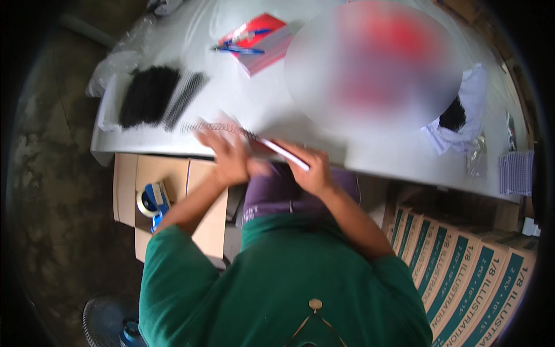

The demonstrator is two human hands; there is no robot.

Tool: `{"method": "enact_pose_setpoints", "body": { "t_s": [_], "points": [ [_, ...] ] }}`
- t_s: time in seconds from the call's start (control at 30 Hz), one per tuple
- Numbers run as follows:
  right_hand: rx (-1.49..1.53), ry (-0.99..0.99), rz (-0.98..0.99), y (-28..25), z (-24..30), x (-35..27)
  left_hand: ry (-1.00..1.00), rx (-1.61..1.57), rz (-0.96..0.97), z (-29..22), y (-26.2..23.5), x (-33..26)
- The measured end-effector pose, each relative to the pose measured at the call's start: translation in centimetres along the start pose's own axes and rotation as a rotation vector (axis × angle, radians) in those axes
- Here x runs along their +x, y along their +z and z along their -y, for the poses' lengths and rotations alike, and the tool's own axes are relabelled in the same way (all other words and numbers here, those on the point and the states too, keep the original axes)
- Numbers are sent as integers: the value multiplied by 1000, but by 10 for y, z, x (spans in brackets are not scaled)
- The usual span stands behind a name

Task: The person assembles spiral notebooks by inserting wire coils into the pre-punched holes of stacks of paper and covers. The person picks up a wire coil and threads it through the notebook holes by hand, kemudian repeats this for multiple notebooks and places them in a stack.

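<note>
While one pad in right grip, one wire coil at left grip.

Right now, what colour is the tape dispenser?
The tape dispenser is blue; it shows best in the head view, the only one.

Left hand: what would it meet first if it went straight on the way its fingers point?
The left hand would probably meet the thin, dark spiral coil first, at its fingers; motion blur leaves depth and contact unclear.
</note>
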State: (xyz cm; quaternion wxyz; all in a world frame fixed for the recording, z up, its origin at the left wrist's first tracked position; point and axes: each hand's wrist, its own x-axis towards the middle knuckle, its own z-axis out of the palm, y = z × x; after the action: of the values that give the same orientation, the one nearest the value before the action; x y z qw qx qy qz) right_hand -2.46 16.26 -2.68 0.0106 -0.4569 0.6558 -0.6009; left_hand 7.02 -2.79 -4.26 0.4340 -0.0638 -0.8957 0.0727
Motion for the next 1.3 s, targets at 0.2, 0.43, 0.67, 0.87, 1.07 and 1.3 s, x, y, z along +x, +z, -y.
{"method": "enact_pose_setpoints", "body": {
  "t_s": [0.2,0.43,0.67,0.87,1.07,1.3],
  "points": [
    [16,-59,36,2,-3,6,-22,-373,497,-33,-6,-39],
    [26,-137,28,11,-2,8,-170,-366,20,2,27,0],
    [60,-48,104,9,0,11,-173,-894,584,29,13,-20],
    [127,104,123,4,-3,15,317,-328,174,-32,5,13],
    [214,129,72,6,-11,20,98,-476,180,-47,2,33],
    [370,260,60,8,-15,21,-44,-606,505,-26,-35,111]
  ]
}}
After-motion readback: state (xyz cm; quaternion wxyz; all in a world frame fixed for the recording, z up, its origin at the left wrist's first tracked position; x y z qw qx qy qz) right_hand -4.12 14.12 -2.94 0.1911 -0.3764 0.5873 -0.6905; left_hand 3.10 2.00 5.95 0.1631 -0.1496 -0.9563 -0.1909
